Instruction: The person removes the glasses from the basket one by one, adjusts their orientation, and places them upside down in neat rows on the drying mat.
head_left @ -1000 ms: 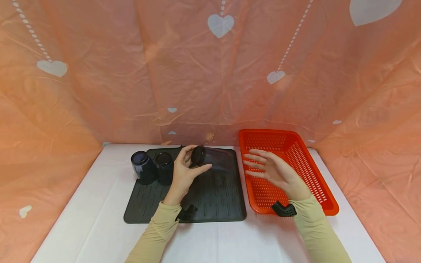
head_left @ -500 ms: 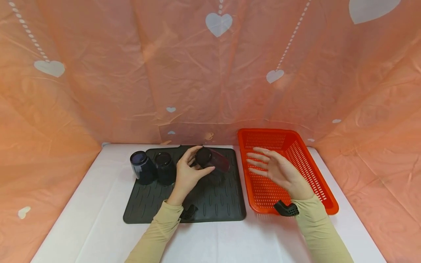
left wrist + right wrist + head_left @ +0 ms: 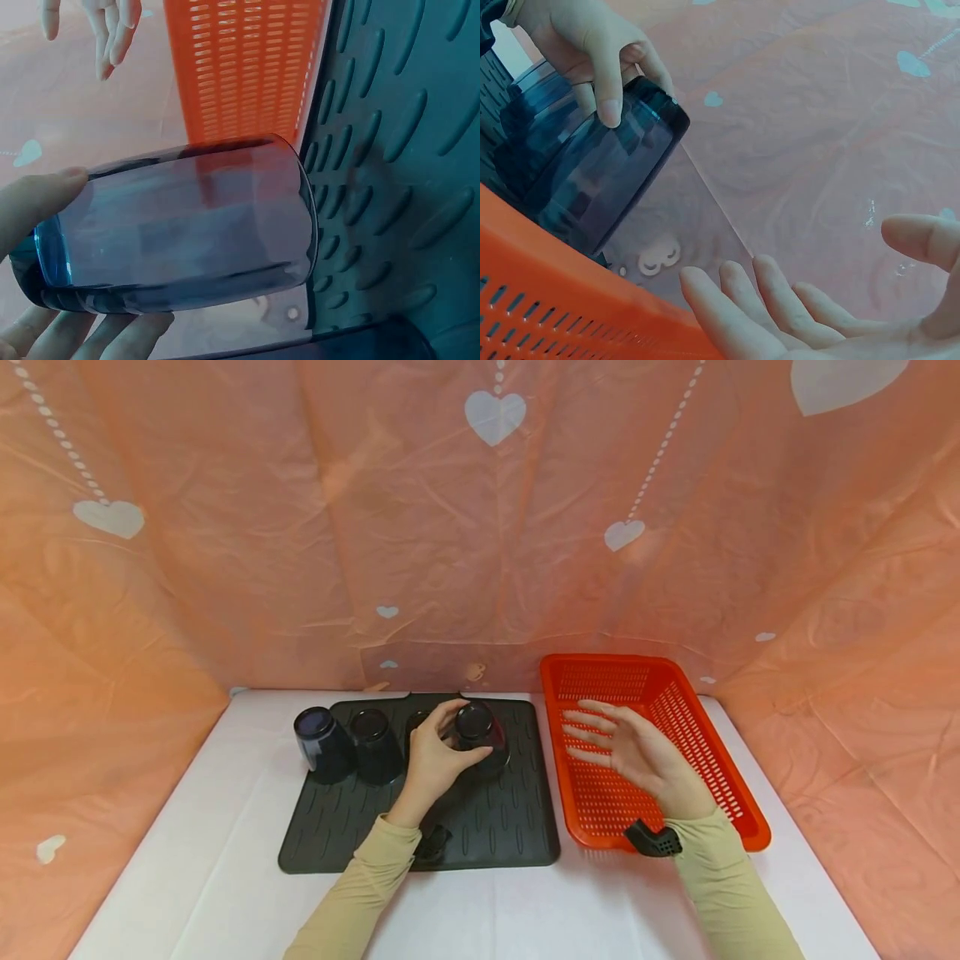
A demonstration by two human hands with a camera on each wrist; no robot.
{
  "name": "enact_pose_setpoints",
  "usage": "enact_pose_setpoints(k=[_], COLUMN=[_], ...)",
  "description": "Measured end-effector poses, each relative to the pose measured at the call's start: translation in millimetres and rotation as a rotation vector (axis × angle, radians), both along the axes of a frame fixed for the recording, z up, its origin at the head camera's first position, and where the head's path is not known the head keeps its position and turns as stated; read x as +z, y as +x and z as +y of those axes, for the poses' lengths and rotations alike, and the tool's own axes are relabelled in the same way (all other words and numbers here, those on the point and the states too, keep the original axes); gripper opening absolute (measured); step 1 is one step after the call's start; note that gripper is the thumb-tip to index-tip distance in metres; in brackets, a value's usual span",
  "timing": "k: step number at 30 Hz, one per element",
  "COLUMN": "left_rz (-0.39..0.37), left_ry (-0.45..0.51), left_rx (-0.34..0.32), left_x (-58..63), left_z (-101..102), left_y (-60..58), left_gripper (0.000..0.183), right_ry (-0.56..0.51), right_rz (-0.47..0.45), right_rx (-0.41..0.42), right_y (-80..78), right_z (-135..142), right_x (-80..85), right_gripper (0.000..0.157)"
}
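Observation:
My left hand (image 3: 437, 762) grips a dark tinted drinking glass (image 3: 483, 735) near its thick base, thumb on one side and fingers on the other. The glass is upside down, base up, over the right half of a black ribbed drying mat (image 3: 480, 827). In the left wrist view the glass (image 3: 187, 225) has its rim close to the mat; I cannot tell if they touch. My right hand (image 3: 637, 752) hovers over an orange-red basket (image 3: 667, 670), fingers extended and holding nothing. In the right wrist view its fingers (image 3: 769, 307) are spread apart.
Two upside-down dark glasses, a left one (image 3: 326, 747) and a right one (image 3: 377, 747), stand on the mat's left side. Another glass (image 3: 417, 720) shows partly behind my left hand. A white table (image 3: 525, 910) meets a peach curtain (image 3: 450, 527) at the back.
The held glass has swung from lying nearly sideways to base-up, and its rim has come down toward the mat. My left hand has shifted slightly right. My right hand has barely moved.

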State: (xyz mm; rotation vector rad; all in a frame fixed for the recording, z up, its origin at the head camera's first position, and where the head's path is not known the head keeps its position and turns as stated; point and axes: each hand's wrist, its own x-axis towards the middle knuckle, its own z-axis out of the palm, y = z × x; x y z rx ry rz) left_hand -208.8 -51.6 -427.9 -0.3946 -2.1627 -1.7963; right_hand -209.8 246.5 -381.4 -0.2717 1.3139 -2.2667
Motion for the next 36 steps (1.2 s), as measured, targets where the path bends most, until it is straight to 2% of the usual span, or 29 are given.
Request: enact_pose_setpoints(k=[2,5,17,27,36], left_rz=[0.001,0.01,0.024,0.037,0.017], left_ry=[-0.013,-0.032,-0.053,-0.077,-0.089], left_rx=[0.009,0.021,0.025,0.058,0.076], left_x=[-7.5,-12.3,-19.8,-28.2,-30.8], left_z=[1,3,10,14,16], left_y=[-4.4,-7.3,-6.3,-9.3,-10.4], left_gripper=[0.072,0.071,0.069,0.07,0.071], right_ry=[-0.001,-0.008,-0.036,-0.035,-0.04], right_rz=[-0.005,-0.011,-0.025,-0.04,-0.038], right_rx=[-0.001,-0.001,-0.001,-0.012,-0.002], right_y=[0.0,-0.1,-0.1,0.6,1.3], right_z=[0,1,4,4,3], right_x=[-0.6,-1.4,-4.0,-4.1,-3.4], right_gripper=[0.041,0.041,0.042,0.042,0.043])
